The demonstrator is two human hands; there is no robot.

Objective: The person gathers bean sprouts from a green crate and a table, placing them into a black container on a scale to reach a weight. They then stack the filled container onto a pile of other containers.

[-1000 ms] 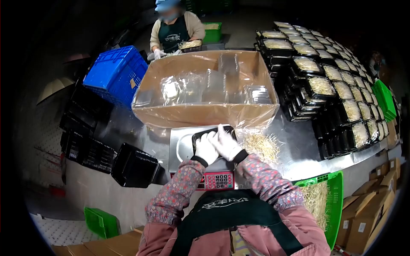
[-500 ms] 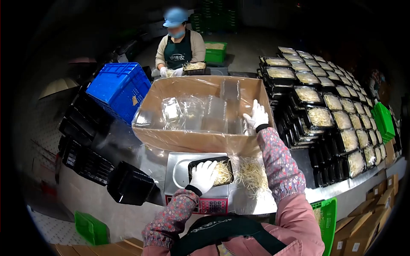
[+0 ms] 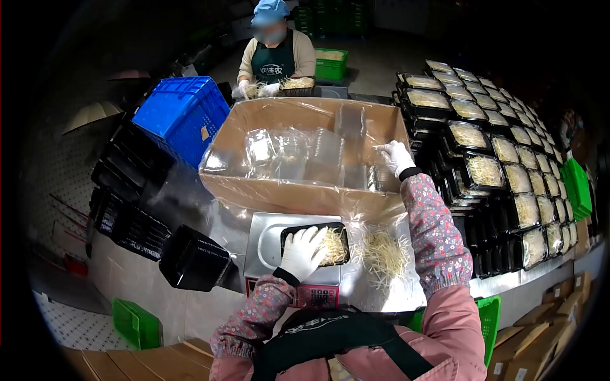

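Darkness rings a metal table [image 3: 381,300] whose right side carries tall stacks of packed trays [image 3: 486,171]; the nearer ones look uneven, so a knock from the right elbow might topple some. Next to them stands a cardboard box [image 3: 298,199], with the right hand [image 3: 397,159] over its near right corner, close to clear lids [image 3: 378,179]. Whether that grip holds one, I cannot tell; thin lids could cling together if lifted.

On the scale [image 3: 259,241] sits a black tray [image 3: 346,238] of sprouts [image 3: 333,247]. Across it lies the left hand [image 3: 302,255], its grip loose, fingers spread (no pinch on the rim that I can see). Leaning there would likely falsify the weight, and a sideways push could spill sprouts onto the loose heap [image 3: 384,257] alongside.

White Chinese lettering crosses the co-worker's apron [image 3: 279,56], its last character apparently 农. Keypad [image 3: 318,298] markings are too small to read.
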